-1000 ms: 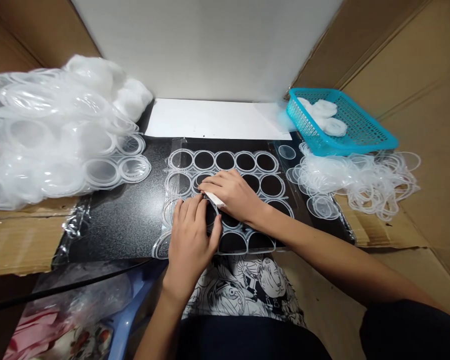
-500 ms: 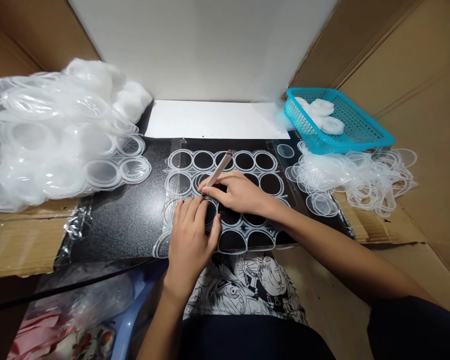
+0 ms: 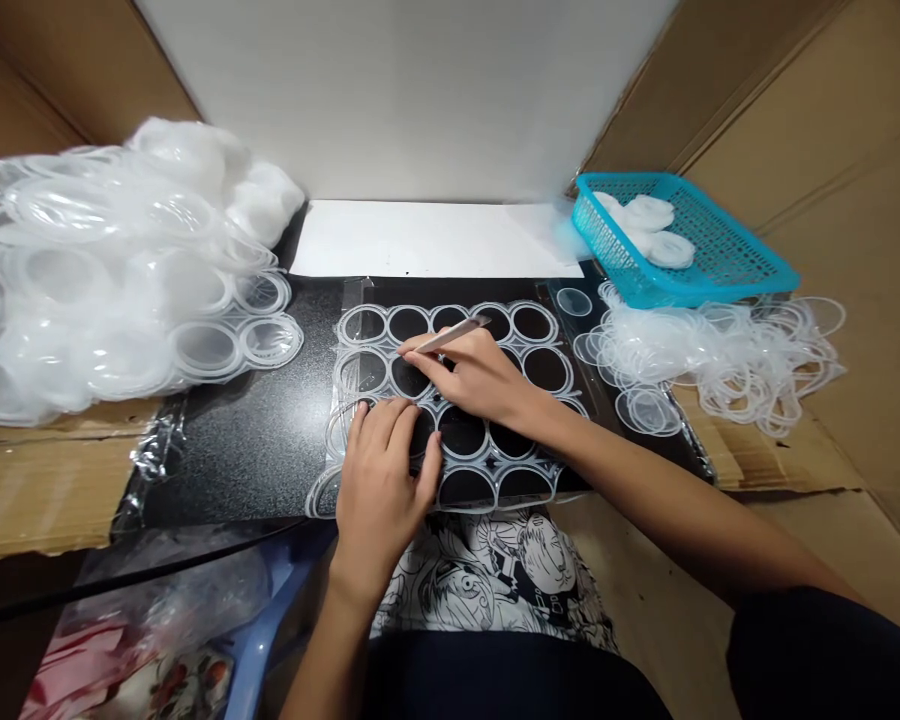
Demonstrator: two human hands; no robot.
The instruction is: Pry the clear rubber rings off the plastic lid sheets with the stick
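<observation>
beyond your left hand (image 3: 382,460) (loosely spread on the ringed sheet (image 3: 493,460)), your right hand (image 3: 476,375) pinches the white tool (image 3: 454,335), slanting from near-left tip to far-right end.

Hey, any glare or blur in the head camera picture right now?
Head view: pale glare on the black tabletop, left of the left hand; bright glints on the left-side plastic pile; blue haze over the right end of the white paper, beside the basket.

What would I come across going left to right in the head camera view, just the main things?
Heap of clear ringed plastic, left hand, right hand holding a slim pale tool, turquoise basket.
</observation>
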